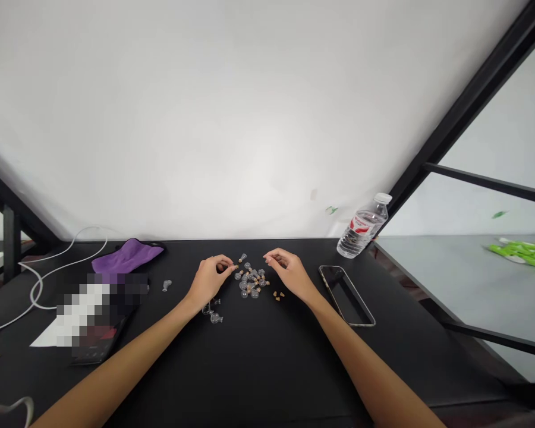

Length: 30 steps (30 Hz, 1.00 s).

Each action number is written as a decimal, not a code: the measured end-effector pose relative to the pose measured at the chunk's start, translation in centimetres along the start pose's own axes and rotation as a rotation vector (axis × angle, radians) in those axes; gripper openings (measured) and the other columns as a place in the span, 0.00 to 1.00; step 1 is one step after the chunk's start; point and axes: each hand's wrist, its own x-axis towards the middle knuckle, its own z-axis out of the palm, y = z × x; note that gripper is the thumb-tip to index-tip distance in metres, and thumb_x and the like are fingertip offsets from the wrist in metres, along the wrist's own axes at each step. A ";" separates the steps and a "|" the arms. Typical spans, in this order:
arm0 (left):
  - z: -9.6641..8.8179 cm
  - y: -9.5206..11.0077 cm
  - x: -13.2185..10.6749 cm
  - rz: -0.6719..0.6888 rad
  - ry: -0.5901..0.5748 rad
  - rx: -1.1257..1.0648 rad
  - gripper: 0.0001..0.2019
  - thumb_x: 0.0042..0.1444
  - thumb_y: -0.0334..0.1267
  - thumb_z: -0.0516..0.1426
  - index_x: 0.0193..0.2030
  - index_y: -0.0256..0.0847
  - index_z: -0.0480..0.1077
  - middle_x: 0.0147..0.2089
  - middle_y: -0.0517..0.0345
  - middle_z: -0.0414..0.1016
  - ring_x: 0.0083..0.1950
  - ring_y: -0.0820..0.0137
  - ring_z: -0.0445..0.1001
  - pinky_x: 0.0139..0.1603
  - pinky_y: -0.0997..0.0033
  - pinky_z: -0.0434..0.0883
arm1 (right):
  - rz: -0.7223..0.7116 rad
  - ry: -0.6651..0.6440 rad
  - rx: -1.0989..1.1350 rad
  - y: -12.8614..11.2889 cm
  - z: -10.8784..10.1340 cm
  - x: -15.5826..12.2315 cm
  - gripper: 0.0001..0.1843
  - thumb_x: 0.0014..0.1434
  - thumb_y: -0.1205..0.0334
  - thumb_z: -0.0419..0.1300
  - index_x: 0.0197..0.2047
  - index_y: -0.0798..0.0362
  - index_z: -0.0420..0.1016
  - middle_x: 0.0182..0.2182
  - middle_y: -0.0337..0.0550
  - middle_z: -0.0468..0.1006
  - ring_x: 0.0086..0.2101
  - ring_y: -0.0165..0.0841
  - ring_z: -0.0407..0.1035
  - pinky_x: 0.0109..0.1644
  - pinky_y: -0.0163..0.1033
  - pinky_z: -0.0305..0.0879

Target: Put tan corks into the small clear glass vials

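Observation:
A heap of tiny clear glass bottles with cork stoppers [252,281] lies on the black table [258,362] between my hands. My left hand [210,278] rests left of the heap with its fingers pinched on one small bottle at the heap's edge. My right hand [289,272] hovers at the heap's right side, fingers curled, with nothing that I can make out in them. Two more bottles [213,312] lie near my left wrist. Loose corks [278,295] sit by my right hand. One stray bottle [166,285] lies further left.
A phone [346,294] lies face up right of my right hand. A water bottle [363,226] stands at the back right. A purple cloth [127,255], white cables [40,279] and a dark device with paper [93,333] occupy the left. A grey table [472,279] adjoins on the right.

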 end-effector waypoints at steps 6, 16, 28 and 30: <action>1.2 0.5 0.9 0.029 -0.050 0.055 0.09 0.57 0.45 0.64 0.38 0.44 0.83 0.36 0.54 0.83 0.36 0.63 0.74 0.41 0.66 0.69 | -0.034 -0.010 -0.021 -0.3 -0.1 0.0 0.14 0.65 0.50 0.61 0.39 0.52 0.80 0.36 0.44 0.83 0.38 0.38 0.76 0.44 0.42 0.69; -3.9 0.1 -0.5 0.080 -0.184 0.002 0.15 0.65 0.47 0.58 0.49 0.44 0.81 0.45 0.54 0.83 0.44 0.63 0.76 0.42 0.67 0.69 | -0.036 -0.151 -0.083 -0.7 -1.9 -0.1 0.14 0.66 0.51 0.60 0.39 0.53 0.80 0.34 0.42 0.82 0.34 0.35 0.73 0.41 0.39 0.68; -7.2 -0.8 -2.5 0.081 -0.549 -0.076 0.14 0.61 0.51 0.62 0.43 0.44 0.81 0.40 0.55 0.75 0.40 0.66 0.72 0.43 0.69 0.69 | 0.143 -0.675 -0.160 -1.1 -5.3 -0.5 0.18 0.58 0.46 0.68 0.35 0.54 0.83 0.27 0.42 0.81 0.27 0.32 0.69 0.30 0.35 0.63; -7.4 -0.9 -2.7 0.092 -0.563 -0.082 0.14 0.60 0.51 0.63 0.43 0.45 0.81 0.41 0.55 0.75 0.42 0.64 0.72 0.45 0.68 0.69 | 0.156 -0.688 -0.178 -1.3 -5.3 -0.5 0.18 0.57 0.46 0.69 0.35 0.54 0.82 0.25 0.40 0.78 0.26 0.31 0.67 0.29 0.34 0.61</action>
